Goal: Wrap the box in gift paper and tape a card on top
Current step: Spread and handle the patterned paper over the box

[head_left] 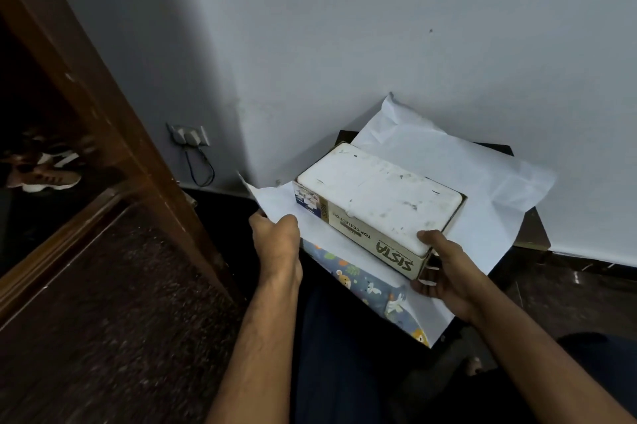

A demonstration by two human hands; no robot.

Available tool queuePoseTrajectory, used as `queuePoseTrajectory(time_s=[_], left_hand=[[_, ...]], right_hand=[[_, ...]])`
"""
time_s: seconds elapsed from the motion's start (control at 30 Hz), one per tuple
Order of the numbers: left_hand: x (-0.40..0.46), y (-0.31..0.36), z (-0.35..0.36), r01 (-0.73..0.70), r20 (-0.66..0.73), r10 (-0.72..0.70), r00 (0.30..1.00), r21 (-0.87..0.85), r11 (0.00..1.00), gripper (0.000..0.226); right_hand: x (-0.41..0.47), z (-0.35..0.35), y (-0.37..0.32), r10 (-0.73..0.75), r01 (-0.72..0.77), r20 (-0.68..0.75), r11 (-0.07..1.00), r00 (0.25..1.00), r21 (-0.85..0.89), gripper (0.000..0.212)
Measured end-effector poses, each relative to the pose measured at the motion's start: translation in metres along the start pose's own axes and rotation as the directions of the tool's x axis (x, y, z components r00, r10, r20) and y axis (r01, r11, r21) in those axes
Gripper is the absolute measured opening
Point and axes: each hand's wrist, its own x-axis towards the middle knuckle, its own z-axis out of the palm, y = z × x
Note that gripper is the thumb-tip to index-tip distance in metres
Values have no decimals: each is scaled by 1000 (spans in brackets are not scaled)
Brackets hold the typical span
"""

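A cream cardboard box (377,199) with a white foam top and "SISTA" printed on its side lies on a sheet of gift paper (482,175). The paper lies white side up; its blue animal-print side shows where the near edge curls (365,282). My left hand (275,234) grips the paper's left edge beside the box. My right hand (444,271) holds the box's near right corner, thumb on the foam top, fingers under the end. No card or tape is in view.
The paper covers a small dark table (532,234) set against a grey wall. A wall socket with a cable (189,137) is at the left. A brown wooden door frame (103,106) and shoes (44,171) stand further left. Dark floor lies below.
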Motion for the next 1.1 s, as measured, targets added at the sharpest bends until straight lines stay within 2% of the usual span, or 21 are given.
queuePoseTrajectory(time_s=[0.13,0.23,0.33,0.4,0.47,0.53,0.6,0.7,0.77,0.87,0.93,1.0,1.1], left_hand=[[-2,6,-2,43,20,-42,999,-32,999,24],[1,4,-3,75,14,-74,997,-39,996,30],[8,-3,-10,53,-83,-46,995,78,996,36],[12,-8,-14,53,-96,-44,994,97,994,32],[16,-13,-13,94,-53,-91,994,38,995,16],[15,-14,-10,116,-3,-116,993,-5,993,21],[13,-14,-7,125,21,-125,992,-23,992,31],[14,-13,-6,134,-19,-135,991,-55,990,32],[16,-14,-5,121,-30,-124,992,-97,988,39],[16,-16,-5,98,11,-98,995,-105,990,41],[14,-18,-3,78,32,-75,997,-130,988,32],[11,-16,4,20,45,-14,999,-149,989,23],[4,-11,17,-76,50,90,995,-235,969,37]], right_hand=[[-3,-8,3,-28,28,-20,999,999,-15,57],[-6,-11,2,-43,43,-8,998,999,-52,58],[-8,-12,2,-48,49,8,995,999,-92,77],[-9,-11,1,-90,90,1,989,996,-115,90],[-9,-10,2,-142,143,10,984,990,-108,82],[-9,-7,3,-156,158,24,985,987,-74,63],[-7,-3,6,-139,143,63,988,988,-65,63],[-9,4,9,-113,122,125,990,986,-64,56],[-6,3,11,-86,96,160,994,983,-56,48],[-6,-1,11,-63,71,211,997,975,-32,56],[-5,-6,9,-54,60,196,998,979,-25,61],[-6,-10,2,-44,48,161,999,986,-19,56],[-5,-23,-7,-1,0,102,1000,995,7,64]])
